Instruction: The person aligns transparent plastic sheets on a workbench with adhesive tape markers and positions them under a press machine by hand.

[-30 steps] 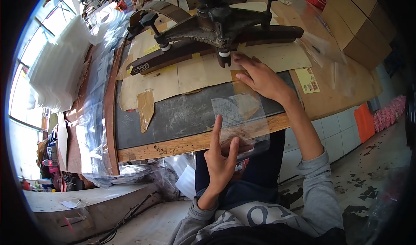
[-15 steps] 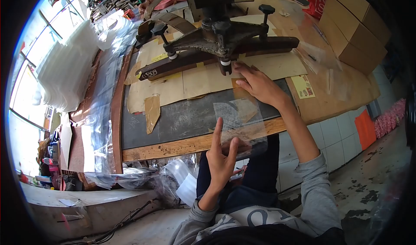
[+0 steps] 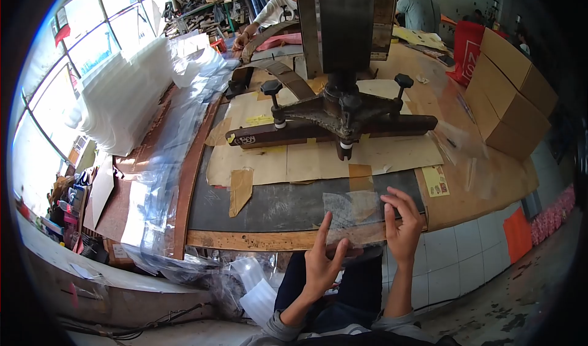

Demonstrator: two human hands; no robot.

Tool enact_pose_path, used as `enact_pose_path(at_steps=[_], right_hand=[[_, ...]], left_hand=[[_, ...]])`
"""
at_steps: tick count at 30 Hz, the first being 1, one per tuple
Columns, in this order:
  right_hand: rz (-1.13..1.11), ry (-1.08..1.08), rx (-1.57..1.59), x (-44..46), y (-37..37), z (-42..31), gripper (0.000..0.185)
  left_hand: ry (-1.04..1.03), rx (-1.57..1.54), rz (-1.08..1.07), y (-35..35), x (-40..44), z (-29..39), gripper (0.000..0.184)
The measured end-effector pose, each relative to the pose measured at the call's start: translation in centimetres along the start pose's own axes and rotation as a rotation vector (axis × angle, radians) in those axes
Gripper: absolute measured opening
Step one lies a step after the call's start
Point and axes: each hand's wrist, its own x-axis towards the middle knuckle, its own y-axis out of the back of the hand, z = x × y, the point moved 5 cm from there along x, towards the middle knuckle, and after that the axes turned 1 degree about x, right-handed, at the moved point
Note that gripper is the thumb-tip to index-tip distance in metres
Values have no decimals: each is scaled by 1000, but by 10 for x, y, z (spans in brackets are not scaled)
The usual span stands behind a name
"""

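Note:
A small clear plastic sheet [image 3: 350, 209] lies over the front edge of the dark work surface. My left hand [image 3: 323, 267] holds its lower left part, the index finger stretched along the top and the other fingers partly hidden beneath the film. Beside the sheet's right edge is my right hand [image 3: 404, 228], its fingers bent and apart, with nothing visible in them. Beyond both hands, a dark metal press head [image 3: 349, 110] with a long crossbar stands over a cream board [image 3: 288, 169] patched with brown tape.
Stacked translucent sheets [image 3: 125, 95] and long clear film [image 3: 165, 156] lie to the left. At the right are a cardboard box [image 3: 505, 104], a red bag [image 3: 468, 49] and a yellow printed card [image 3: 436, 180]. Two other people [image 3: 278, 9] are behind the press.
My right hand has come back from near the press head to the plastic sheet's right side. My left hand stays with the sheet. The camera view has tilted up, showing more behind the press.

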Motion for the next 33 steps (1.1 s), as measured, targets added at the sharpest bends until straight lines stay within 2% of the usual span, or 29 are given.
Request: enact_pose_path(at_steps=[2,3,5,7,22,25,33], right_hand=[[25,-58,13,1,1,2,12],[42,-33,-5,2,2,1,12],[59,19,-63,-1,1,2,11],[82,50,-102,-4,0,2,11],[153,89,-177,-6,-4,1,11],[153,83,-173,-6,-4,2,11],[154,85,-172,-7,-4,2,11]], left_hand=[[-11,-28,8,0,0,2,62],[69,-69,-37,0,-1,-3,63],[-85,121,31,3,-1,0,64],[-137,128,60,2,0,0,65],[-55,16,26,1,-2,-2,67],[-116,127,40,3,0,9,68],[-112,120,21,2,0,9,68]])
